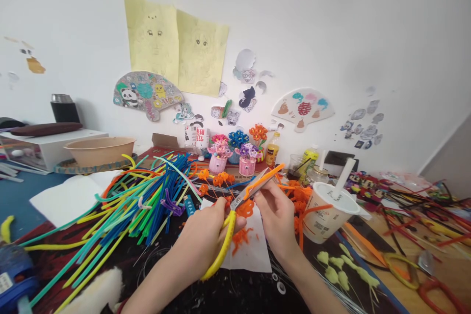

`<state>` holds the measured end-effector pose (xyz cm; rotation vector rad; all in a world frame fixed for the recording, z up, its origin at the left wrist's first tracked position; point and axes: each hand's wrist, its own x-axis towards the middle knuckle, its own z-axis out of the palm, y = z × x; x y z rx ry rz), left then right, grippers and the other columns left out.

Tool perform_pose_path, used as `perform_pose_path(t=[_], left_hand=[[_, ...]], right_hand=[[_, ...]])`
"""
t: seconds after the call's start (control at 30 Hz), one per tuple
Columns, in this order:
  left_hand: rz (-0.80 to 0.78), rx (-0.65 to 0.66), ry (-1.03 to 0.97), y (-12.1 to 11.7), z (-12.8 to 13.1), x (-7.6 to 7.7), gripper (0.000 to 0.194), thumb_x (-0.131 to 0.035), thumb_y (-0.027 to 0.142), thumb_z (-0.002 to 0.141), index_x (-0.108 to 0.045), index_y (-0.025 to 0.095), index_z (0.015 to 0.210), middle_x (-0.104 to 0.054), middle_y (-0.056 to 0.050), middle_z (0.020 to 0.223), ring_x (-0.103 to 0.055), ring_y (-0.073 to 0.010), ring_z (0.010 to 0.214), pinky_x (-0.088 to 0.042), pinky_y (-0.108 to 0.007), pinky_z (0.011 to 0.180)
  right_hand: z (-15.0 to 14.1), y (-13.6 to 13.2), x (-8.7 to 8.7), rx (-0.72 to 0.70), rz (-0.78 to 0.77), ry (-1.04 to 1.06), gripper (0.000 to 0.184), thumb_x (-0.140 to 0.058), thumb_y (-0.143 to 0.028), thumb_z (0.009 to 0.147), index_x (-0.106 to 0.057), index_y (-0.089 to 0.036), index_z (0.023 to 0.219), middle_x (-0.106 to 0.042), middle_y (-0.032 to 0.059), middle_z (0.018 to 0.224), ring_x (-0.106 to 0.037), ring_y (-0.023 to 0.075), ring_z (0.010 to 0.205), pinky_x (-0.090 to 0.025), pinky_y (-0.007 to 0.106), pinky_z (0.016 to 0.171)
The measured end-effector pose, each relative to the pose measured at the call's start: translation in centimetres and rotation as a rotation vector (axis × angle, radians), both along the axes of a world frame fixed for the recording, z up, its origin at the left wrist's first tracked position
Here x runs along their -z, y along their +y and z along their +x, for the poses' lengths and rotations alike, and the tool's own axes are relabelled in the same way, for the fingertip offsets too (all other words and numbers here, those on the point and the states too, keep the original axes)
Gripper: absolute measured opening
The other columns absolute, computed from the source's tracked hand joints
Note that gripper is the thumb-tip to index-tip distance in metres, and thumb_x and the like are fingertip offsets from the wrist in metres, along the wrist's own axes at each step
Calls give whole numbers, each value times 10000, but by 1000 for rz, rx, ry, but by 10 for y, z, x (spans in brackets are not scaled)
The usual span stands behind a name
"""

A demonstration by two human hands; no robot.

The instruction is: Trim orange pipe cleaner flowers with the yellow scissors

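Note:
My left hand (204, 235) is closed round the yellow handles of a pair of scissors (222, 254), whose blades point up and to the right. In front of me, my right hand (275, 218) pinches an orange pipe cleaner (268, 177), which runs along the blades. Whether the blades are parted around it I cannot make out. Below both hands lies a white sheet of paper (253, 257) scattered with orange fuzz clippings (241, 240). Orange pipe-cleaner flowers (221, 178) stand behind my hands, and more are to the right, partly hidden.
A heap of coloured pipe cleaners (147, 206) spreads at the left. On the right stand a lidded cup (326, 218) with a straw, pale green leaf shapes (336, 265) and more scissors (403, 270). Small flower pots (247, 166) and a drink bottle (272, 149) line the wall.

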<state>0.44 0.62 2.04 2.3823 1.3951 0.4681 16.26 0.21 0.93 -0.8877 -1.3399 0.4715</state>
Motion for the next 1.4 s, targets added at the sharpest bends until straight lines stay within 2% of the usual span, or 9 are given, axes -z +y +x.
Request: perform_pose_path(t=[0.23,0.47,0.7,0.93,1.13,1.4], left_hand=[[32,-9,66,5,1,-2,415,-267,552,936,-488,203,889,-688,-102,791,-675,-292,754,-415,-312,589],[77,-30,139,5,1,-3,502,-222,582,941,-529,185,923,-694,-117,773,-684,-315,754,-413,-319,578],[101,-6,124,6,-1,1,469,-272,579,940,-533,194,878,-690,-105,768,-677,-300,742,-392,-304,569],[-22,30,-32,2,2,4,380,-287,524,946,-481,205,873,-673,-74,768,-650,-256,683,-375,-291,564],[2,-6,13,5,4,7,333,-355,497,928,-471,211,804,-653,-77,722,-651,-273,692,-345,-288,564],[6,-12,10,5,3,3,391,-282,543,931,-470,214,833,-652,-71,732,-647,-269,679,-310,-280,545]], right_hand=[[5,4,2,21,25,-28,140,-566,-301,875,-661,-200,855,-664,36,866,-586,175,725,-475,298,714],[7,5,0,18,-1,-5,148,-572,-293,857,-652,-197,779,-669,30,798,-584,177,688,-472,293,673],[13,8,2,49,-36,14,149,-573,-323,858,-649,-195,841,-628,13,721,-553,177,651,-471,305,662],[3,4,2,46,14,75,136,-595,-293,844,-619,-196,752,-622,1,676,-578,165,665,-478,266,629],[2,3,2,63,28,17,135,-566,-257,862,-611,-190,753,-614,-4,673,-565,145,645,-461,238,599],[1,5,7,1,-3,19,112,-569,-254,859,-617,-195,777,-599,-7,700,-574,151,684,-474,253,654]])
